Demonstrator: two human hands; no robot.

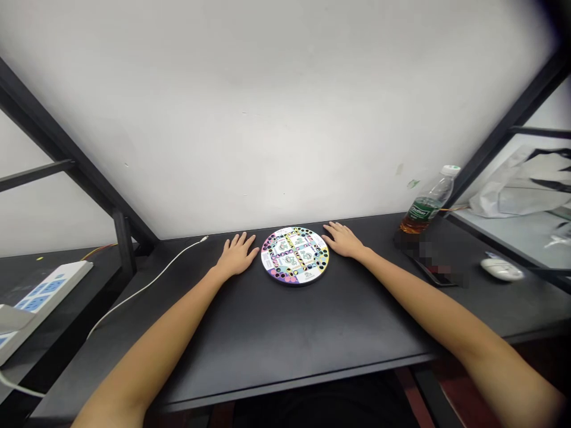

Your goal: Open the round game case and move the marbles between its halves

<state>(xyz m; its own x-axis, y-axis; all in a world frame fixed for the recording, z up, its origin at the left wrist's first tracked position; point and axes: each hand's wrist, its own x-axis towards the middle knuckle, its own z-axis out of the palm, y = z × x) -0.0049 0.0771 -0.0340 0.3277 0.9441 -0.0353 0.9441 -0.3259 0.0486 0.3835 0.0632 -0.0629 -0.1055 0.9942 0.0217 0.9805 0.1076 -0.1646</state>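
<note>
A round, colourful board game (295, 255) with rings of dark holes lies flat on the black desk (285, 333). My left hand (237, 254) rests palm down against the board's left rim, fingers spread. On the other side, my right hand (342, 240) lies palm down, its fingertips touching or almost touching the board's upper right rim. Neither hand holds anything.
A plastic bottle (426, 202) with a green label stands at the back right, near a dark phone (432, 267) and a white mouse (502, 269). A white cable (147, 285) crosses the desk's left side. A white power strip (49, 303) lies lower left. Black frame posts flank the white wall.
</note>
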